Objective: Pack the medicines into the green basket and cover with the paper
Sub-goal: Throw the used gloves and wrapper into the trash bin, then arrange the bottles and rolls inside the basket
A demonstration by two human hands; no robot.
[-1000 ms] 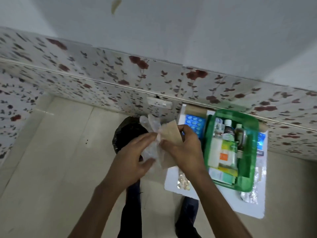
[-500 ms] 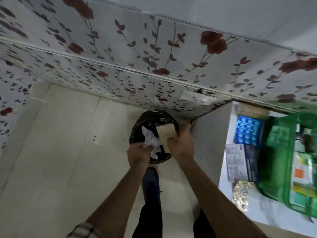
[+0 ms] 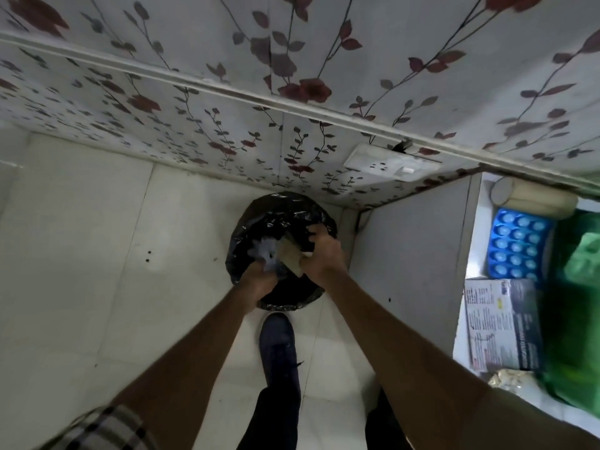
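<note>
Both hands are down over the black-lined bin (image 3: 281,251) on the floor, so this looks like a side step: getting rid of wrapping, not packing. The left hand (image 3: 259,280) has its grip closed on a crumpled clear plastic wrapper (image 3: 264,254), and the right hand (image 3: 321,256) has its grip pinched on a tan piece of card (image 3: 289,253), both held just inside the bin's mouth. Well off to the right of the right grip, up on the bench (image 3: 467,326), the green basket (image 3: 574,306) sits blurred at the frame's edge, with a blue blister pack (image 3: 516,243) and a printed box (image 3: 501,324) beside it, still outside. I'd judge the next move needs both grips let loose over the bin, then a turn back to the bench for those leftover medicines. I can't tell from here which sheet is the covering paper.
</note>
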